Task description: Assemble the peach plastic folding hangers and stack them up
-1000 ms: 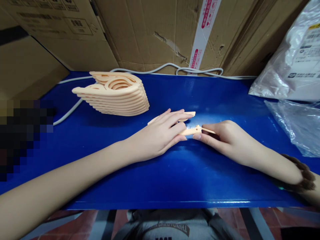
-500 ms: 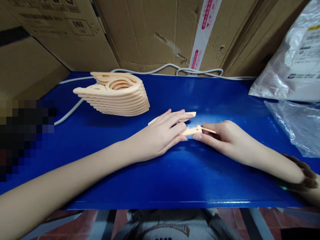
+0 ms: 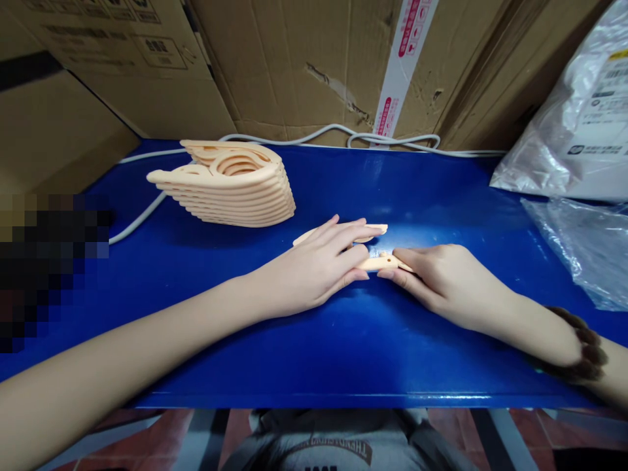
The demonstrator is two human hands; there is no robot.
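A beige plastic hanger point(image 3: 379, 263), which looks like the folding kind, lies on the blue table, mostly hidden under my left hand point(image 3: 330, 258). Thumb and fingers of this hand are closed about its near arm, while the upper fingers rest over the far part. At the hanger's right end, my right hand point(image 3: 434, 278) pinches a slim beige piece between thumb and forefinger. Whether that piece is fixed to the arm, I cannot tell. Behind and to the left stands a stack of several similar beige hangers point(image 3: 230, 193).
Cardboard boxes point(image 3: 294, 39) line the back of the blue table point(image 3: 304, 360). A white cable point(image 3: 314, 136) runs along them. On the right are a white plastic-wrapped parcel point(image 3: 554, 144) and a clear plastic bag point(image 3: 579, 248). A pixelated dark area covers the left edge.
My right hand has turned over the hanger's end, and the slim piece has swung down closer to the arm. My left hand keeps its place on the hanger.
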